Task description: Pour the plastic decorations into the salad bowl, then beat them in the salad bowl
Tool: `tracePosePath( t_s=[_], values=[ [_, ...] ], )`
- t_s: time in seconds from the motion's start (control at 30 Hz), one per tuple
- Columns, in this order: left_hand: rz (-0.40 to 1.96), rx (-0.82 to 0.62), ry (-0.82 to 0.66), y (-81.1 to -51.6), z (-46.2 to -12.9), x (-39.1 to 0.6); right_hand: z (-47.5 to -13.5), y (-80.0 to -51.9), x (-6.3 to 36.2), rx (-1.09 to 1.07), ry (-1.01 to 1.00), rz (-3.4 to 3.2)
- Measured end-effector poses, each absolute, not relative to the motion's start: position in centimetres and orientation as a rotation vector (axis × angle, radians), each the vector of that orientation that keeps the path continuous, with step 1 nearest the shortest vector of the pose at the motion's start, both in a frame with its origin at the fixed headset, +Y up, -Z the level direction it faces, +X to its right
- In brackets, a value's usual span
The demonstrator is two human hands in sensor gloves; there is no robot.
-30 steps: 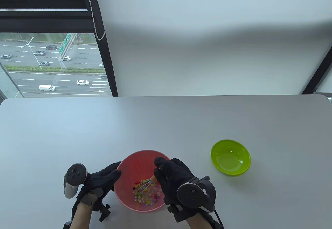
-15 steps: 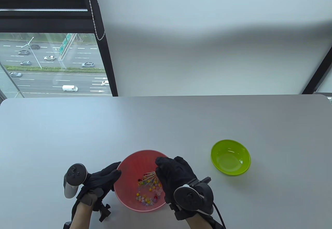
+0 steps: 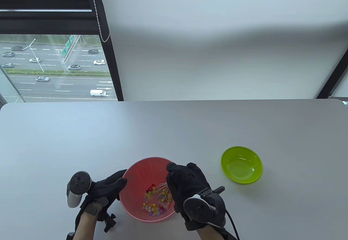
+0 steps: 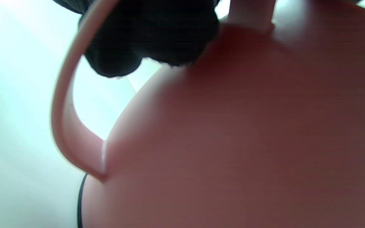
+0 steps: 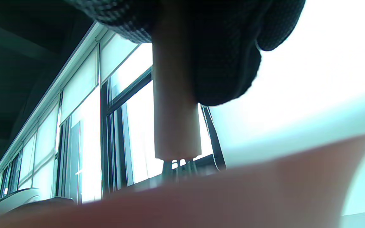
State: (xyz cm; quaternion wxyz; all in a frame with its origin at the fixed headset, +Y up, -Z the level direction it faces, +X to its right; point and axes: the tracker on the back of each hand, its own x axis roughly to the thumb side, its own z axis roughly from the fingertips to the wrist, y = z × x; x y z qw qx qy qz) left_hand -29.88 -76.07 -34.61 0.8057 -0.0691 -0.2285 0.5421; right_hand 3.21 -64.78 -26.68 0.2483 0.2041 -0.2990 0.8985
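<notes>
The pink salad bowl stands near the table's front edge, with small coloured plastic decorations scattered over its bottom. My right hand hovers over the bowl's right side and grips the handle of a whisk, whose wires dip among the decorations. In the right wrist view the pale whisk handle hangs down from the curled black fingers above the pink rim. My left hand holds the bowl's left rim; the left wrist view shows its fingertips against the bowl wall.
A lime green bowl, holding nothing, sits to the right of the pink one. The table's far edge meets a window and a white blind.
The right hand has shifted a little right and towards the front, carrying the whisk head from the bowl's lower middle to its right. The decorations have spread. The left hand has stayed put.
</notes>
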Motion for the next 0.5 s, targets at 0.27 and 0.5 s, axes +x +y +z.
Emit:
tracePosePath(
  t_s=[0.27,0.5],
  values=[
    [1.160,-0.147,-0.489,-76.08,-34.62,-29.89,-26.94,-65.36,2.55,0.588,-0.640,2.335],
    [1.160,-0.148,-0.489,-76.09,-34.62,-29.90,-27.04,-65.59,2.24,0.603,-0.602,2.321]
  ],
)
